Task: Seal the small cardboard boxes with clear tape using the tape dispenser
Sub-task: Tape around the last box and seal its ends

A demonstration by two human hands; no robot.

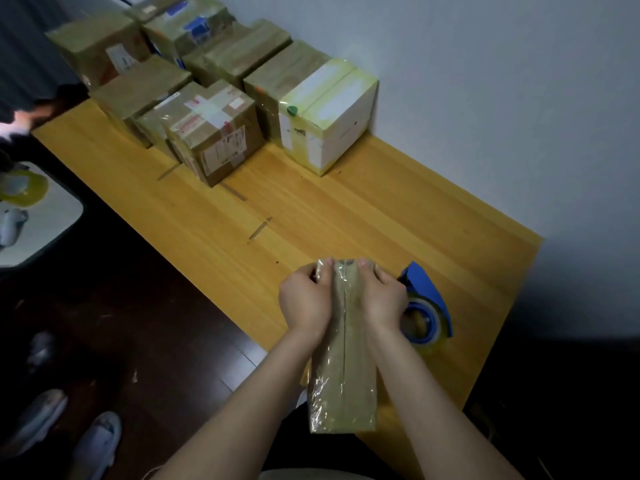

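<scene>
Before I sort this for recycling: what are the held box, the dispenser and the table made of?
Box: brown cardboard wrapped in clear tape, by the crinkled glossy film over it. Dispenser: probably plastic, by its smooth, evenly blue body. Table: wood or wood-look laminate, yellow with straight grain lines and a satin sheen.

Wooden table [311,209], white wall [485,81], dark floor [138,323]

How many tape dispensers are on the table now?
1. The tape dispenser lies on the table, beside the cardboard box, partly behind the right hand. Another could be hidden behind the stacked boxes.
</scene>
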